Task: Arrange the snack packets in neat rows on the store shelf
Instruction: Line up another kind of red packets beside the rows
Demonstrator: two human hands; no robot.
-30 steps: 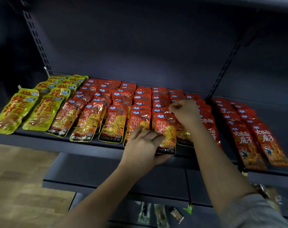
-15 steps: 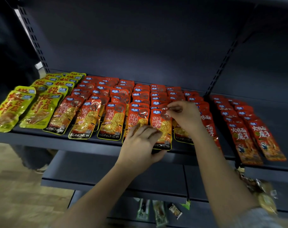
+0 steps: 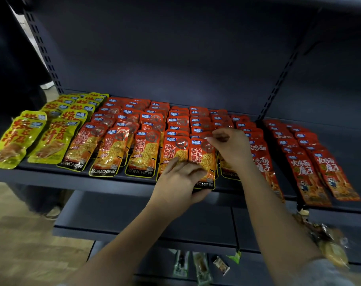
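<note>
From the head camera, the front orange packet (image 3: 202,162) lay on the dark shelf (image 3: 113,178) between the two hands, its lower end with the black band overhanging the shelf's front lip. The left hand (image 3: 180,182) grasped that lower end, fingers spread over the packet's face and thumb tucked beneath its bottom edge. The right hand (image 3: 230,148) pinched the packet's upper right corner between thumb and curled fingers, its wrist lying over the next orange column to the right. Left of the left hand, the orange packets (image 3: 134,137) ran back in overlapping columns toward the rear panel, their front ends close to the lip and slightly fanned. Farther left sat the yellow-green packets (image 3: 41,133), the front ones reaching the shelf's left end. Right of the right hand, past the slotted upright (image 3: 278,83), long red packets (image 3: 311,162) lay on the adjoining shelf, their front ends poking over its edge. Bare shelf showed only as a narrow strip along the front lip and behind the rear rows. Below the hands, a lower shelf (image 3: 134,230) jutted out, and a few loose small packets (image 3: 198,265) lay further down.
</note>
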